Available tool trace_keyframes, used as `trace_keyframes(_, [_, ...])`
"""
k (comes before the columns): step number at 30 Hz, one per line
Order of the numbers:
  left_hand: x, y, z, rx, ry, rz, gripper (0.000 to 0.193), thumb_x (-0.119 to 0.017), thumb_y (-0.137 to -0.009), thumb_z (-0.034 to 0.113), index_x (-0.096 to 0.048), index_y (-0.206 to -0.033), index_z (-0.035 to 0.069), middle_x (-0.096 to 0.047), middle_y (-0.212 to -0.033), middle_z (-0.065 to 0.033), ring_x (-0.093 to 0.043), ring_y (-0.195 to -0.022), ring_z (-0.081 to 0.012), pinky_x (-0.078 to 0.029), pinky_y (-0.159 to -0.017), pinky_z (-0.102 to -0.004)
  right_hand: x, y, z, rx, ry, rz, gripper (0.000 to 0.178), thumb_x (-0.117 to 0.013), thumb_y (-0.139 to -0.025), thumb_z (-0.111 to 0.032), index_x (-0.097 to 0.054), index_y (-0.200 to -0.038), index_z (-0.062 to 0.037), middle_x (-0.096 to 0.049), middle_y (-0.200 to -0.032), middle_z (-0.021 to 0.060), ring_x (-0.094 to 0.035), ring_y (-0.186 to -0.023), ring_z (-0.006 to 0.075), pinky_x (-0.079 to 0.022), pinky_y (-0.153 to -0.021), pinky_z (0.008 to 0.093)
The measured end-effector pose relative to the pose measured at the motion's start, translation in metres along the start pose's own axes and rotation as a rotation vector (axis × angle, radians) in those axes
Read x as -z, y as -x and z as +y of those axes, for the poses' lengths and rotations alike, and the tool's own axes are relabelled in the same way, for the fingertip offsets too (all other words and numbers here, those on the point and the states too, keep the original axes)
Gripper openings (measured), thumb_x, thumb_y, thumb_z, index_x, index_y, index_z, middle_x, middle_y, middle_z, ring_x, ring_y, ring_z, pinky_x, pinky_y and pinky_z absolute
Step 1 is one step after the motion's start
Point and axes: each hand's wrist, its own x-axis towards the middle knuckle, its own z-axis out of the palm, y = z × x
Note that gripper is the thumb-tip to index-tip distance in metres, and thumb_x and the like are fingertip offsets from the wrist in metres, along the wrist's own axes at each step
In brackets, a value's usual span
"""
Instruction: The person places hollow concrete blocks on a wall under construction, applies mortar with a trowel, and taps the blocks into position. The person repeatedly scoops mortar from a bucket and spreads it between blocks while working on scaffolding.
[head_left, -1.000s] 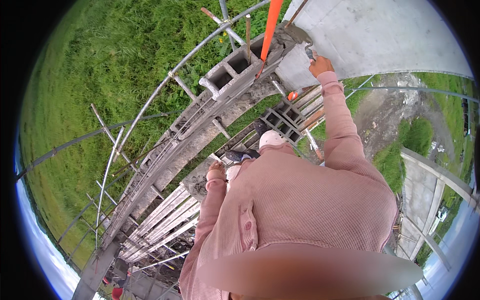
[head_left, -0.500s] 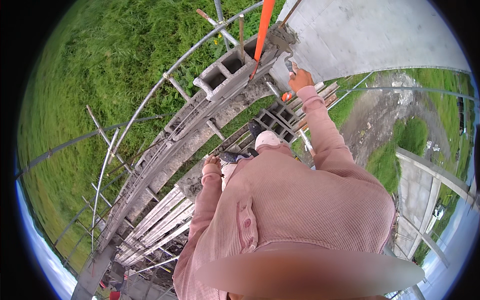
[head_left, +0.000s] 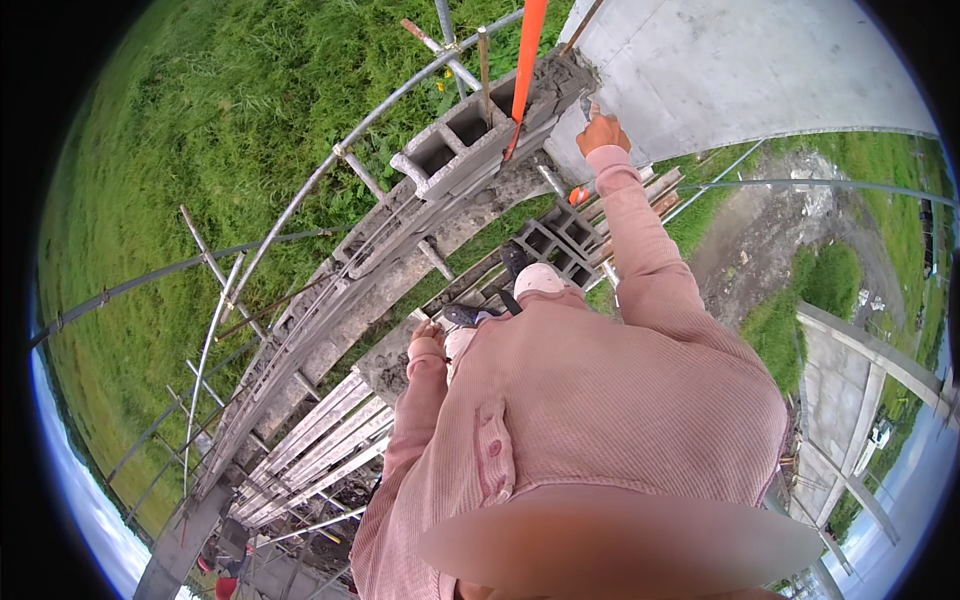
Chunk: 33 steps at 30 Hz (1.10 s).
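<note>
My right hand (head_left: 603, 135) is closed round the handle of a trowel (head_left: 595, 106), up against the smooth grey concrete wall (head_left: 690, 75). The trowel's blade is hard to make out. Beside it, wet mortar (head_left: 562, 80) sits on top of the block wall, in the corner where it meets the concrete. A hollow concrete block (head_left: 435, 165) forms the top of that wall, to the left of my right hand. Low by my leg hangs my left hand (head_left: 428, 332), its fingers loosely bent; whether anything is in them cannot be made out.
An orange strip (head_left: 527, 65) crosses the block wall. Steel scaffold pipes (head_left: 300, 190) run along its far side, above grass. Several hollow blocks (head_left: 560, 235) are stacked near my feet, with planks (head_left: 320, 425) to the lower left. Rebar (head_left: 484, 75) sticks up from the blocks.
My right hand has turned and moved slightly up with the trowel, whose blade showed over the mortar before. My left hand has shifted little.
</note>
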Motion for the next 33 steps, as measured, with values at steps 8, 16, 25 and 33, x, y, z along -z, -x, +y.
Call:
trace_keyframes(8, [-0.002,-0.008,-0.001,0.047,0.094,-0.103,0.038,-0.065,-0.09,0.016,-0.054,-0.127,0.011,-0.065,-0.109,-0.0068,-0.061,-0.095,-0.022,-0.05,-0.076,-0.0358,0.019,-0.004,-0.019,-0.126,-0.011,-0.137,0.065,-0.064,-0.082,-0.023,-0.041,-0.142,-0.0111,-0.06,-0.119,0.0188,-0.063,-0.108,0.0349,-0.052,-0.089,0.042])
trace_keyframes(16, [0.002,-0.009,-0.017,0.04,0.003,-0.102,0.036,-0.062,-0.092,0.016,-0.054,-0.127,0.011,-0.064,-0.111,-0.0071,-0.062,-0.09,-0.0222,-0.05,-0.077,-0.0363,0.032,-0.05,-0.02,-0.081,0.031,-0.072,0.055,-0.061,-0.084,-0.021,-0.048,-0.137,-0.0116,-0.062,-0.122,0.0164,-0.061,-0.112,0.0341,-0.051,-0.093,0.0426])
trace_keyframes(25, [-0.005,-0.015,-0.014,-0.031,-0.086,-0.141,0.029,-0.057,-0.092,0.016,-0.058,-0.121,0.016,-0.065,-0.111,-0.0049,-0.059,-0.1,-0.0248,-0.046,-0.083,-0.0407,0.063,-0.079,-0.025,0.047,0.323,-0.259,0.038,-0.057,-0.085,-0.02,-0.061,-0.122,-0.0109,-0.06,-0.127,0.0165,-0.058,-0.117,0.0364,-0.048,-0.097,0.0451])
trace_keyframes(33, [0.025,-0.024,-0.023,-0.042,0.054,-0.139,0.033,-0.06,-0.094,0.016,-0.054,-0.126,0.013,-0.064,-0.106,-0.0072,-0.061,-0.087,-0.0199,-0.053,-0.071,-0.0341,0.041,0.041,0.009,-0.253,-0.034,-0.158,0.048,-0.062,-0.082,-0.02,-0.052,-0.128,-0.0111,-0.062,-0.122,0.0165,-0.059,-0.115,0.0335,-0.048,-0.097,0.0426])
